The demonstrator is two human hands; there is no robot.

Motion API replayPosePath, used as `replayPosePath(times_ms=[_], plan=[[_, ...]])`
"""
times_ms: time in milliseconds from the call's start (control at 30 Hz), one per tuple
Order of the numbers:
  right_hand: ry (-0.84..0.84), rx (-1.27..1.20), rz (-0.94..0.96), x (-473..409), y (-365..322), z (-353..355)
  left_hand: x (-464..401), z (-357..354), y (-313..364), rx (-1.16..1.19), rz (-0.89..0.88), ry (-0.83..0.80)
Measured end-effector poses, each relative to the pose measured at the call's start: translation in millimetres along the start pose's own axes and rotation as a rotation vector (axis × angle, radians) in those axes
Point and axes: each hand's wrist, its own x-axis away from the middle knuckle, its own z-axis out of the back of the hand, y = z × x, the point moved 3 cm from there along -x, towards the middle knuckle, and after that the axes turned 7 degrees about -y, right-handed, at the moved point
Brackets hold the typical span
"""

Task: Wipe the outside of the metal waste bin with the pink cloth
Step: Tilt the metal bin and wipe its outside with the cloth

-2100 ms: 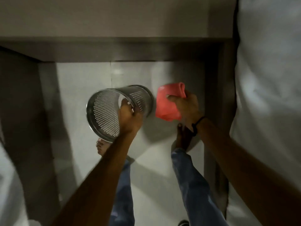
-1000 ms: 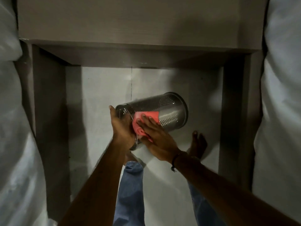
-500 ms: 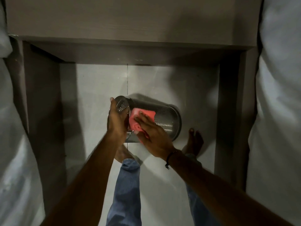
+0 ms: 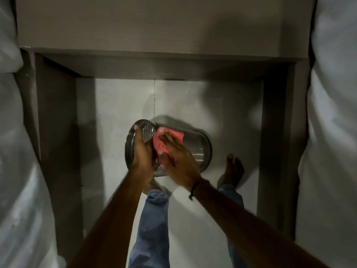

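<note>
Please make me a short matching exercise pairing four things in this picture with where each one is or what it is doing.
Things:
1. left hand
2. right hand
3. pink cloth
4. black wrist cord

States, in another order:
A. pressed flat on top of the cloth
B. tied around the right wrist
C. closed in a grip on the open rim of the metal waste bin
D. spread against the bin's perforated side

Right pairs: 1-C, 2-A, 3-D, 4-B

Left hand (image 4: 142, 151) clenched, right hand (image 4: 178, 159) flat.
</note>
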Motion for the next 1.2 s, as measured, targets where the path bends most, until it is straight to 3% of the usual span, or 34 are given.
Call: replayPosePath(times_ms=[167, 367, 633, 833, 1067, 1200], plan=[[0.091, 0.007, 0.010, -13, -1, 15, 6, -4, -4, 0.026, 0.025, -0.072], [-0.097, 0.161, 0.055, 21, 6, -18, -1, 7, 18, 0.180, 0.003, -0.037], [0.064, 0.088, 0.081, -20, -10, 9, 11, 8, -8, 0.096, -0.035, -0.064], [-0.148, 0.224, 0.115, 23, 1, -24, 1, 17, 14, 0.241, -0.014, -0.035], [0.015, 0.083, 0.041, -18, -5, 0, 8, 3, 4, 0.089, -0.013, -0.058], [-0.040, 0.140, 0.058, 1, 0, -6, 2, 10, 17, 0.196, -0.017, -0.090]])
